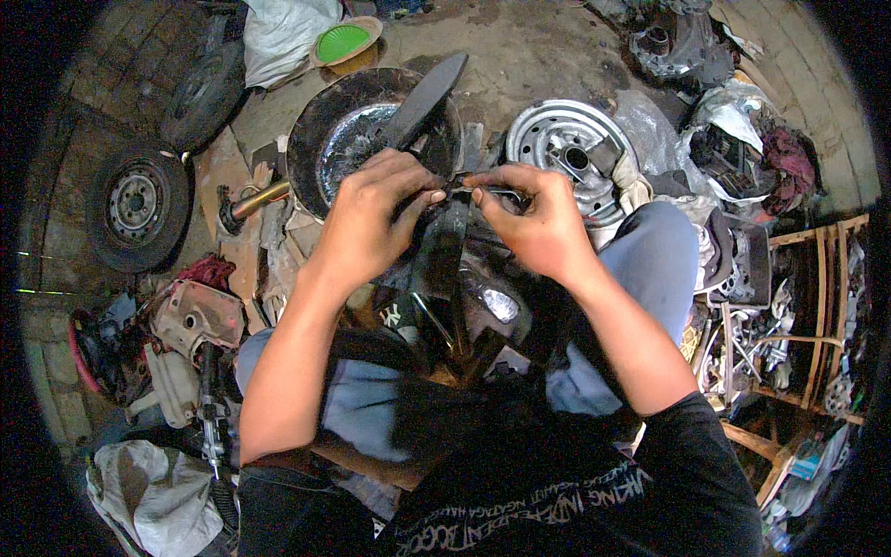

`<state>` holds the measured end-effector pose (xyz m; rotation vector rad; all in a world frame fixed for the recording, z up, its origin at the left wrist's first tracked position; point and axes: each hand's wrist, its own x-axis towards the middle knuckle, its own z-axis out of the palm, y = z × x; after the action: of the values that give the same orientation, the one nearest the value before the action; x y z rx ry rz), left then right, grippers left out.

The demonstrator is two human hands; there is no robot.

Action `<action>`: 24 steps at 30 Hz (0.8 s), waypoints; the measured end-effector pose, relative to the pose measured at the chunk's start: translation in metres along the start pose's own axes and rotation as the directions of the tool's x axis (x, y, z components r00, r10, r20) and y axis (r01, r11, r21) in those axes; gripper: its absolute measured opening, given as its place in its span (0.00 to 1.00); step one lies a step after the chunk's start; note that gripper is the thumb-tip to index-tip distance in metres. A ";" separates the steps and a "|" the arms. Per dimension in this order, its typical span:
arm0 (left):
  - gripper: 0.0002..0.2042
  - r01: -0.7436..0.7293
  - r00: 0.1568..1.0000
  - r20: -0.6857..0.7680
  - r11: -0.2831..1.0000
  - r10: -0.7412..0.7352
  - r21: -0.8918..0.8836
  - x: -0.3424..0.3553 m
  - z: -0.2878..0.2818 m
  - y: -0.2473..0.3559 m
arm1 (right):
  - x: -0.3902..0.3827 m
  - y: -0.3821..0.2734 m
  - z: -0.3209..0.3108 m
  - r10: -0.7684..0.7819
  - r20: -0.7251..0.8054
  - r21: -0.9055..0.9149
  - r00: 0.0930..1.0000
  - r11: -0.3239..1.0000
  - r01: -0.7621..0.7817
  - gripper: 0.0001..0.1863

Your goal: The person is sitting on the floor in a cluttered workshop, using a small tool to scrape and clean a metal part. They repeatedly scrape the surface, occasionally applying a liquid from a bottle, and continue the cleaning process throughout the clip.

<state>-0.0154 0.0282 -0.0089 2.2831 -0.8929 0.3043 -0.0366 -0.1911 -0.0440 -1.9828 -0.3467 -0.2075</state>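
My left hand (pixel 385 200) and my right hand (pixel 534 218) meet in front of me, thumbs and fingers pinched together. Between the fingertips is a small, thin, dark piece (pixel 456 183), too small to name. Just beyond my left hand stands a wide black basin (pixel 299 139) with a shiny wet-looking inside. A long, flat dark piece with a rounded end (pixel 429 97) slants across the basin's right side; my left hand hides its lower end. Past my right hand lies a silver wheel rim (pixel 534 121), with a pale cloth (pixel 633 186) at its right edge.
Two tyred wheels rest at the left, the nearer one (pixel 139 206) with a steel rim. A green bowl (pixel 342 43) and white sack (pixel 290 37) stand beyond the basin. Metal parts (pixel 190 316) crowd the lower left. At the right stands a wooden rack (pixel 821 306) beside bagged parts (pixel 738 139).
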 end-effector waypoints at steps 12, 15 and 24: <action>0.15 -0.054 0.997 0.060 0.998 0.055 -0.020 -0.002 -0.008 -0.005 | -0.004 0.017 0.013 -0.242 -0.068 -0.159 0.968 0.960 0.229 0.16; 0.14 -0.053 0.996 0.068 0.998 0.055 -0.030 -0.002 -0.009 -0.007 | -0.005 0.018 0.016 -0.273 -0.064 -0.135 0.960 0.955 0.262 0.17; 0.13 -0.054 0.997 0.061 0.998 0.056 -0.028 -0.003 -0.011 -0.007 | -0.004 0.008 0.017 -0.276 -0.145 -0.173 0.950 0.953 0.250 0.11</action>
<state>-0.0128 0.0402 -0.0052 2.2566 -0.9867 0.2461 -0.0382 -0.1791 -0.0589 -2.0479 -0.4994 -0.5846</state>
